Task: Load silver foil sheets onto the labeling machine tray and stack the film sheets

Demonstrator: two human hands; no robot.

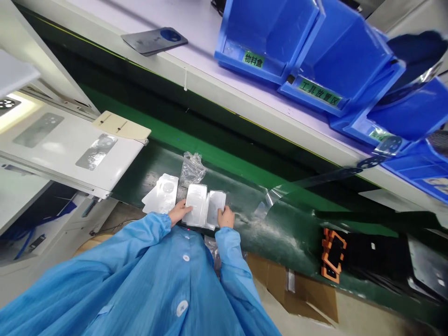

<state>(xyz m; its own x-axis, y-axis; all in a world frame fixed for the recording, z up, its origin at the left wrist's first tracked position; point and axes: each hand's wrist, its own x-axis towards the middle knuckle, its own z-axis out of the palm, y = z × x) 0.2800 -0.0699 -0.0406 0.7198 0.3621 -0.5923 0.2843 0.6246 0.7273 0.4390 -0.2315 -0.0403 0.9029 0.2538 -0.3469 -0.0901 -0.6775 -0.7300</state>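
From where I stand, the person in the blue, buttoned smock point(185, 280) has both hands low over the near side of a scuffed, dark green desk point(269, 240), busy with thin, flat pieces. The left hand point(179, 212) is closed on the left edge of a stack of whitish, rounded-cornered rectangular sheets point(196, 201), its thumb lying on top. The right hand point(227, 217) pinches the right edge of a second, greyer-white stack of rectangular sheets point(215, 204). The two stacks lie side by side between the hands; I cannot tell whether their edges overlap, nor how many sheets each holds.

Just left of the left hand is a fanned pile of silvery-white, phone-shaped sheets with a round camera outline point(167, 191), and a crumpled, clear plastic bag point(193, 168) sits beyond, near the first stack.

My reading is that the step in hand is sorting or squaring up these loose sheets, with the bag and the fanned pile left aside. The next move seems to call for a light, level hold at the edges, both hands working together, since such slick layers could slide apart or bend if pinched hard.
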